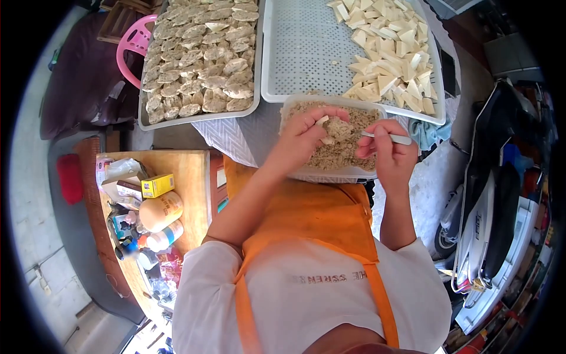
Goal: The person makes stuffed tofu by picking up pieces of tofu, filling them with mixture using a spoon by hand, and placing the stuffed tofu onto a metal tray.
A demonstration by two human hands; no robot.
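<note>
Held up over the tub of filling, a pale tofu piece [323, 120] with crumbly minced filling [338, 130] bulging from it sits in my left hand [303, 133], whose fingers curl around it. My right hand [390, 150] grips a spoon [401, 139] by its pale handle, the far end pointing at that filling; its bowl is hard to make out. Below both hands is a white plastic tub [348, 171] of brownish minced filling [321, 158]. Just beyond it, cut tofu pieces [386, 59] are heaped on the right side of a perforated white tray [303, 44].
A second tray [257, 65] at the left holds rows of filled pieces [200, 65]. Beside it is a pink plastic stool [134, 44]. A wooden table [191, 171] with boxes and bottles stands at my left. A scooter [477, 230] is parked at my right.
</note>
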